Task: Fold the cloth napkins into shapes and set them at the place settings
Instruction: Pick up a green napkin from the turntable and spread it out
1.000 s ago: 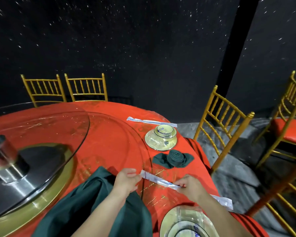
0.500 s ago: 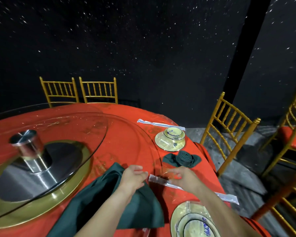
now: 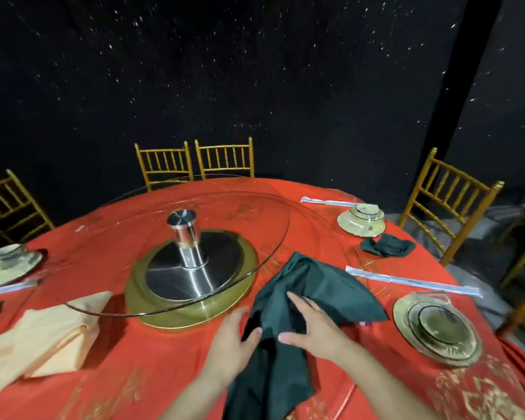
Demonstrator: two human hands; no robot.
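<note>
A loose dark green napkin (image 3: 312,292) lies crumpled on the red tablecloth in front of me, its lower end hanging over the near edge. My left hand (image 3: 234,341) rests at its left border, fingers straight, thumb touching the cloth. My right hand (image 3: 311,324) lies flat on top of the napkin's middle with straight fingers. A second green napkin (image 3: 387,246), rolled into a rosette, sits beside the far right place setting (image 3: 361,222). A wrapped chopstick packet (image 3: 412,281) lies above the near right plate (image 3: 437,330).
A glass lazy Susan (image 3: 255,207) on a steel and gold base (image 3: 191,268) fills the table's middle. Peach napkins (image 3: 43,338) are stacked at the left. Another place setting (image 3: 9,262) sits far left. Gold chairs (image 3: 449,204) ring the table.
Both hands have let go of the chopstick packet, which now lies on the table, and moved onto the green napkin. My view has swung left, showing more of the table.
</note>
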